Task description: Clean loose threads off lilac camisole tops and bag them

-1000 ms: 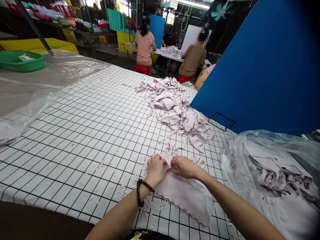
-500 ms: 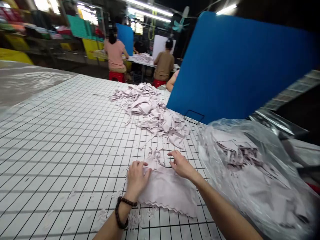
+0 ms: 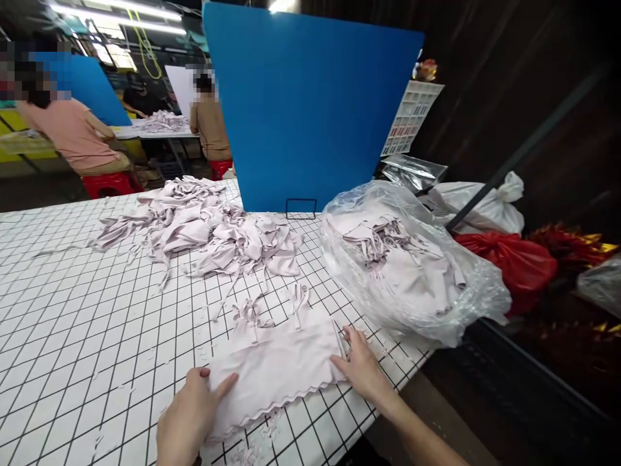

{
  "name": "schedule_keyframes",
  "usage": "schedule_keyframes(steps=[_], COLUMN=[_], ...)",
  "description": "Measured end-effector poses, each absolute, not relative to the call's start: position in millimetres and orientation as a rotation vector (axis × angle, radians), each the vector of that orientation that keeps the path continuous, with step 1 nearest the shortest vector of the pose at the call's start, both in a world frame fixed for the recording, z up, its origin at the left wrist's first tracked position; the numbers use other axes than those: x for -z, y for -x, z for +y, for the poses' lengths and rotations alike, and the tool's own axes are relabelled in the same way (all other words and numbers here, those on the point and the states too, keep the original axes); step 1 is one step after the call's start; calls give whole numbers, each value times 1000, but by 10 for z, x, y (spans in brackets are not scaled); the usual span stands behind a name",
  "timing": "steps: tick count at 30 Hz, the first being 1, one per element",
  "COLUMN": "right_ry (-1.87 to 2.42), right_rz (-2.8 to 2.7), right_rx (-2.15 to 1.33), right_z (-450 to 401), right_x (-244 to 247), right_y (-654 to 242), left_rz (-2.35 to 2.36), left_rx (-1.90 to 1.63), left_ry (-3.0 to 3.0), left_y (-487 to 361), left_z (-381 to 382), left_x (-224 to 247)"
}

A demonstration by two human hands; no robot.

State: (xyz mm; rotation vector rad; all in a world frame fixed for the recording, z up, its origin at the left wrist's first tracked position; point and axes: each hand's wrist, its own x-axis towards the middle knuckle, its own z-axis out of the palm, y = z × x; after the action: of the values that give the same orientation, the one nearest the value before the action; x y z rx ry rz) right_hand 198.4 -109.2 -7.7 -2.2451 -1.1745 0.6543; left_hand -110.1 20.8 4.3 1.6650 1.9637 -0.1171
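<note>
A pale pinkish strappy top (image 3: 279,369) lies spread on the gridded table (image 3: 72,349), its wavy edge towards me and its thin straps towards the back. My left hand (image 3: 191,411) grips its left end, thumb on the cloth and fingers at the edge. At the right end, my right hand (image 3: 361,366) has its thumb on the fabric and its fingers around the side edge. Beyond the top is a loose heap of similar pale garments (image 3: 204,226). To the right, a clear plastic bag (image 3: 480,285) holds a stack of matching pieces.
A blue board (image 3: 310,110) stands at the table's back in a black wire stand (image 3: 301,208). Small cloth scraps (image 3: 247,453) litter the near edge. Right of the table are a red bag (image 3: 514,265) and a white bag (image 3: 490,207). Several people sit at a table behind.
My view has swung to the right. My hands have moved apart to opposite ends of the top, which now lies straighter and more spread out, its straps laid towards the back.
</note>
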Motion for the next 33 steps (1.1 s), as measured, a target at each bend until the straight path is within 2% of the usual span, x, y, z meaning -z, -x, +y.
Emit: schedule_keyframes(steps=[7, 12, 24, 28, 33], right_ry=[2310, 2301, 1819, 1519, 1475], right_rz=[-1130, -1190, -795, -565, -610], right_rx=[-827, -667, -1268, -1482, -1497], right_z=[-857, -822, -789, -660, -381], right_x=[49, 7, 132, -188, -1032], right_y=[-1926, -1880, -2039, -2080, -2408], left_rz=[1807, 1803, 1753, 1662, 1304], left_rx=[239, 116, -1, -227, -656], left_ry=[-1680, -1727, -1629, -1318, -793], left_y=[1095, 1039, 1044, 1018, 781], left_z=[276, 253, 218, 270, 449], left_x=[-145, -110, -132, -285, -697])
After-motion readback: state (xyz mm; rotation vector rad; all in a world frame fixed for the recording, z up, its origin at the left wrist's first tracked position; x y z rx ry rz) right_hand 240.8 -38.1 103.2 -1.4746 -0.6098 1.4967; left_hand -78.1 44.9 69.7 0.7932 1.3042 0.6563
